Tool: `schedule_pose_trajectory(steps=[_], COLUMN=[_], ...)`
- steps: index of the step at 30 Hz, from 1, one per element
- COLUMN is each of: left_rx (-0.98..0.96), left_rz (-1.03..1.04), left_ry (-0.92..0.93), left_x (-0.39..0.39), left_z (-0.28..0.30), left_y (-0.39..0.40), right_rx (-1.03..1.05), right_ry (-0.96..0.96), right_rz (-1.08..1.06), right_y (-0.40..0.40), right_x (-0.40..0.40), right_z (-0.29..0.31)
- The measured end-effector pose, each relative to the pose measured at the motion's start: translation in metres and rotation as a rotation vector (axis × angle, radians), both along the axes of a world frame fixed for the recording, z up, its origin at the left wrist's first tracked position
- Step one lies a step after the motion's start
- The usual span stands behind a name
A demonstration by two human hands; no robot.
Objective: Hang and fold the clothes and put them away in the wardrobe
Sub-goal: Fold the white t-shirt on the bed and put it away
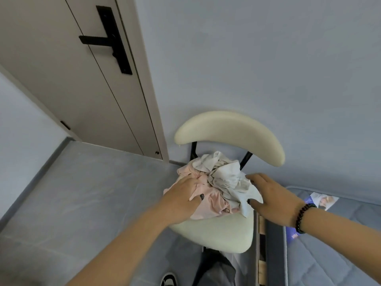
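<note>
Nearest to the camera are two bare forearms that reach forward and down, and below them a dark trouser leg (216, 271) and the toe of a black and white shoe (168, 279) on the floor.

The left hand (181, 198) lies on the pink cloth (208, 200). Its fingers press into the soft folds and the thumb, with a dark nail, rests on the fabric; the cloth bunches under the fingertips, so it seems to grip the pink cloth. The right hand (272, 200) wears a bracelet (303, 217) of dark round beads at the wrist. Its fingers are nearly straight and spread, and they touch the right side of the white cloth (226, 176); it holds nothing firmly.

The clothes make one crumpled heap on the seat of the chair (218, 236), toward its back. The white cloth is thin and much wrinkled and sits on top and to the right; the pink one is smoother and hangs a little over the left edge of the seat.

The chair has a smooth cream padded seat, a curved cream backrest shaped like a bean, and thin black metal posts. It stands against a plain pale wall. To the left is a beige door (68, 79) with a flat black handle (111, 39). The floor (82, 193) is grey and looks like stone. At the right is a quilted grey mattress (334, 254), with a printed label (323, 200) on it.
</note>
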State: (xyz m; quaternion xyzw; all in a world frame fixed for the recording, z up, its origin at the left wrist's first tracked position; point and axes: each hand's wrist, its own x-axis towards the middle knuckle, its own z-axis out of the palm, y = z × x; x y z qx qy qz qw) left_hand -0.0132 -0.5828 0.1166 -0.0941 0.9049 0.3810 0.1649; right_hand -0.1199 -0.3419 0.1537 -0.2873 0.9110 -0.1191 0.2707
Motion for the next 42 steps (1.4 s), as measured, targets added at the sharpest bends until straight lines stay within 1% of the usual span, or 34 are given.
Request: schedule_pose_trajectory(steps=[5,9,14,17,19,22,25,28,31,33,36,38,42], left_rx=[0.039,0.075,0.141,0.151,0.149,0.151,0.125,0.114,0.127,0.133,0.148,0.174,0.175], left_rz=[0.127,0.242,0.370,0.435,0.461,0.479,0.482,0.496,0.523,0.541,0.575,0.593,0.632], left_ry=[-0.051,-0.077,-0.119,-0.147,-0.174,-0.235,-0.299,-0.336,-0.352,-0.356,-0.353,-0.345,-0.334], left_x=[-0.053,-0.089,-0.126,-0.139,-0.144,-0.145,-0.141,-0.134,-0.128,-0.125,-0.122,-0.121,-0.115], left_z=[-0.020,-0.037,-0.067,-0.090,-0.106,-0.126,-0.141,-0.148,-0.147,-0.145,-0.137,-0.130,-0.113], left_y=[0.009,0.023,0.033,0.035,0.035,0.037,0.039,0.040,0.042,0.043,0.041,0.039,0.036], right_rx=[-0.060,-0.045,-0.008,0.031,0.068,0.112,0.132,0.227,0.377,0.404,0.347,0.286,0.074], right_ry=[-0.074,-0.212,-0.326,-0.338,-0.281,-0.186,-0.184,-0.164,-0.058,-0.015,-0.122,-0.151,-0.222], right_rz=[-0.084,-0.179,-0.182,-0.150,-0.086,0.068,0.230,0.418,0.513,0.542,0.462,0.387,0.218], right_y=[-0.011,-0.016,-0.025,-0.037,-0.048,-0.064,-0.078,-0.087,-0.089,-0.087,-0.087,-0.091,-0.105], right_x=[-0.063,-0.096,-0.134,-0.158,-0.173,-0.191,-0.203,-0.207,-0.200,-0.195,-0.194,-0.199,-0.207], right_z=[-0.053,-0.098,-0.157,-0.192,-0.218,-0.254,-0.285,-0.308,-0.318,-0.316,-0.299,-0.278,-0.224])
